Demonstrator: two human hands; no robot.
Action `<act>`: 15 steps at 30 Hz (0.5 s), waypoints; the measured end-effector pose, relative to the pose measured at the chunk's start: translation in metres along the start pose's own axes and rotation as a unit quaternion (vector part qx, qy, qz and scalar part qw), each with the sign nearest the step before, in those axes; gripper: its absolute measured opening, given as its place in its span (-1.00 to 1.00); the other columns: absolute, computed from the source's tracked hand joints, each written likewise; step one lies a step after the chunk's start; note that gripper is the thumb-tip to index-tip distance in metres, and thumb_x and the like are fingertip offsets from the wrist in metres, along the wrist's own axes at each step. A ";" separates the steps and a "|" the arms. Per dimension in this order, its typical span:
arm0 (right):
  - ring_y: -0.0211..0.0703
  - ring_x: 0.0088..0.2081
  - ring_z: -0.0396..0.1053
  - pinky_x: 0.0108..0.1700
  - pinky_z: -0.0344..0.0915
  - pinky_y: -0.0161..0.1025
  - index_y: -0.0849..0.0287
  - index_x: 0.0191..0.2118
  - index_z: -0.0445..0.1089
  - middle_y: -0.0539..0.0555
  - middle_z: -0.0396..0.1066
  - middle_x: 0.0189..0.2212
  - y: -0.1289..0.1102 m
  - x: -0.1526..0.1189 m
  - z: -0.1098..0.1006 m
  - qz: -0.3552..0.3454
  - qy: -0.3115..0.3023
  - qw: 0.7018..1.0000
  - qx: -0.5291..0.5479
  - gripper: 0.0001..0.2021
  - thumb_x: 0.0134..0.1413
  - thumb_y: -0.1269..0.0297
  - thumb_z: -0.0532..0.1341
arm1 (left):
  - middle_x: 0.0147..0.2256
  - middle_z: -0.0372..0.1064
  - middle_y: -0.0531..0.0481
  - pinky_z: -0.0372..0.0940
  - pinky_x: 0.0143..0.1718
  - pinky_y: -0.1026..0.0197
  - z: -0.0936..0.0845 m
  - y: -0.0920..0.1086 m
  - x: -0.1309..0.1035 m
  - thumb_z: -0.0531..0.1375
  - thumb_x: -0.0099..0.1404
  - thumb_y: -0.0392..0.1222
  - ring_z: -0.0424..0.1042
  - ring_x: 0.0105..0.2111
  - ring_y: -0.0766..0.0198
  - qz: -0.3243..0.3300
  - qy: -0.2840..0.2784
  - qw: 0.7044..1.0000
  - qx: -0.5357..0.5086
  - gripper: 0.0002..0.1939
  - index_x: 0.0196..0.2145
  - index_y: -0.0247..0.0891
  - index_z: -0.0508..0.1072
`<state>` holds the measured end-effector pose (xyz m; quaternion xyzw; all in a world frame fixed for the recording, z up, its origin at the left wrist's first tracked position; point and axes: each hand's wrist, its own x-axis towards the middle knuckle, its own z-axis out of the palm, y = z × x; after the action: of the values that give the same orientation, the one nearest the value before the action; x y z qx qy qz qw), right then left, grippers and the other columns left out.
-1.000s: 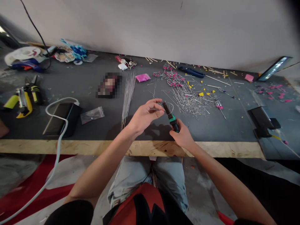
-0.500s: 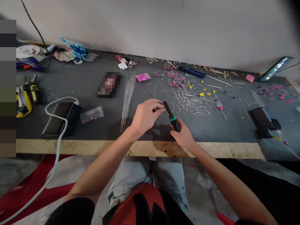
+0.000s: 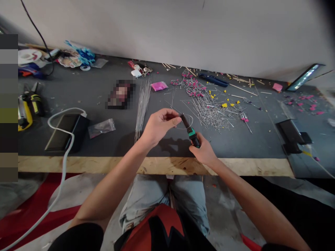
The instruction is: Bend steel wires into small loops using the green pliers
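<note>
My right hand (image 3: 203,150) is wrapped round the handle of a black-and-green hand tool (image 3: 192,133), whose dark tip points up and left; its exact kind is unclear. Close to that tip, my left hand (image 3: 162,124) has thumb and forefinger pinched on a thin metal wire (image 3: 193,120). The wire curves in a loop around the tool's dark end. Left of my left hand lies a bundle of straight wires (image 3: 143,104). Beyond my right hand spreads a pile of wires (image 3: 209,108), many with pink ends (image 3: 195,89).
A pink packet (image 3: 159,86) and a pixelated dark object (image 3: 120,94) lie farther back. A black box with a white cable (image 3: 68,130), a clear bag (image 3: 102,128) and pliers (image 3: 36,101) are at left. A lit lamp (image 3: 305,77) and a black device (image 3: 291,130) stand at right.
My left fingers have shifted slightly left, away from the tool's tip, and the wire loop shows more widely. My right hand stays nearly in place with the tool.
</note>
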<state>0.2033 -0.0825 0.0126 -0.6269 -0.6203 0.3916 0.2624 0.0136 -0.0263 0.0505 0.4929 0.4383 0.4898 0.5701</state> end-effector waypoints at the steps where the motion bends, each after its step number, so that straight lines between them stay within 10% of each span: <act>1: -0.26 -0.46 0.15 -0.38 0.09 -0.32 0.15 -0.28 0.26 -0.08 0.26 -0.48 0.000 0.000 0.000 -0.001 0.000 1.000 0.002 -0.76 -0.20 0.36 0.10 | -0.45 0.38 0.03 0.22 -0.43 0.30 -0.001 0.000 0.001 0.32 0.05 -0.16 0.31 -0.49 0.41 -0.018 -0.014 1.000 -0.014 -0.77 -0.32 -0.28 0.47; 15: -0.27 -0.47 0.14 -0.39 0.10 -0.33 0.15 -0.26 0.25 -0.09 0.26 -0.48 0.001 -0.002 0.000 -0.014 -0.018 1.000 -0.005 -0.76 -0.17 0.36 0.10 | -0.54 0.29 0.10 0.02 -0.52 0.32 -0.019 0.009 0.016 0.34 -0.06 -0.09 0.19 -0.55 0.44 -0.077 -0.113 0.983 0.123 -0.74 -0.49 -0.30 0.41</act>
<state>0.2042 -0.0850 0.0124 -0.6122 -0.6359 0.3959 0.2532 -0.0037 -0.0077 0.0572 0.5762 0.4644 0.3280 0.5872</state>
